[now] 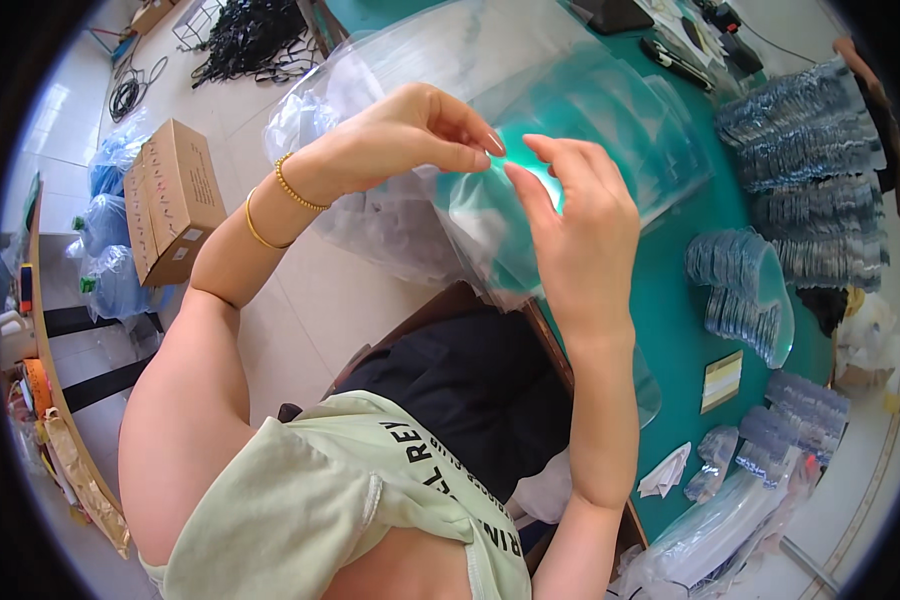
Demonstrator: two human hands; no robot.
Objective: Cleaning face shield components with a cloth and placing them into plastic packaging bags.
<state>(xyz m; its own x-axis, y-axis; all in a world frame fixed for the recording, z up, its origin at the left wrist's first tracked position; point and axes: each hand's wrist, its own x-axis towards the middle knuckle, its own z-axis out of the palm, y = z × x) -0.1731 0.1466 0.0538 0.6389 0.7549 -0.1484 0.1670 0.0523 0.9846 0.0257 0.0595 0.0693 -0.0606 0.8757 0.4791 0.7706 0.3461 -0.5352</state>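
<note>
My left hand (410, 140), with bracelets at its wrist, pinches thumb and forefinger together above the table. Close by on its right, my right hand (588, 205) has its fingers curled, thumb and forefinger bent toward the left fingertips. A small gap shows between those two right fingertips. Whatever the hands hold is too clear or too small to make out against the bright glare. Behind and below them lie large transparent plastic sheets (630, 130), loosely layered and hanging over the table's near left edge.
On the green table (670, 310), stacks of clear curved plastic pieces (740, 270) stand to the right. A yellowish card (722, 382) and a crumpled white cloth (665, 470) lie nearer me. A cardboard box (175, 200) sits on the floor at left, beside blue-tinted bottles (110, 265).
</note>
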